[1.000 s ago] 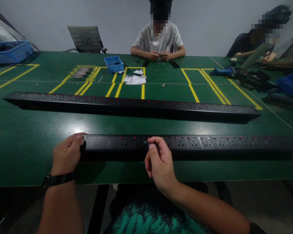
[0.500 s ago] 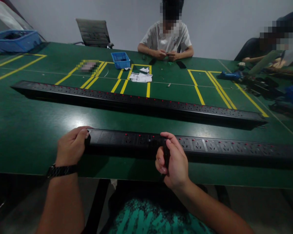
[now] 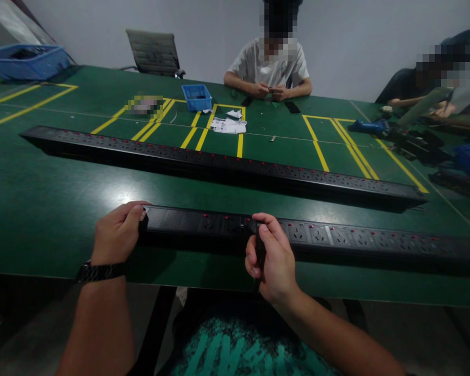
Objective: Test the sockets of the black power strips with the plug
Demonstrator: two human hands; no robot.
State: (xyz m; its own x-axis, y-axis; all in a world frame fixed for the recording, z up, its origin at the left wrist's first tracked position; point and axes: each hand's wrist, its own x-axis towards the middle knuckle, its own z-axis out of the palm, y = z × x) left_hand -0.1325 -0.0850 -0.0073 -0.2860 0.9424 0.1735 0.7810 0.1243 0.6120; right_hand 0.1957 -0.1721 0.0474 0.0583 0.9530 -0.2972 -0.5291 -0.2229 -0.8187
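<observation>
A long black power strip (image 3: 340,235) with red lights above its sockets lies in front of me along the near part of the table. My left hand (image 3: 117,232) is closed around its left end, thumb on top. My right hand (image 3: 272,256) is closed over the middle of the strip, gripping what looks like a black plug (image 3: 259,253) held upright at a socket. My fingers hide most of it, and I cannot tell whether it is seated. A second long black power strip (image 3: 219,166) lies behind, slanting across the table.
The green table (image 3: 62,198) has yellow tape lines. Farther back are a small blue bin (image 3: 196,98), white papers (image 3: 229,125) and a larger blue bin (image 3: 27,62) at left. One person (image 3: 268,68) sits opposite; another (image 3: 411,86) is at right near a blue-handled tool (image 3: 370,126).
My right hand has shifted slightly left along the near strip, with the black plug still in it. My left hand keeps its grip on the strip's end. The view has moved a little.
</observation>
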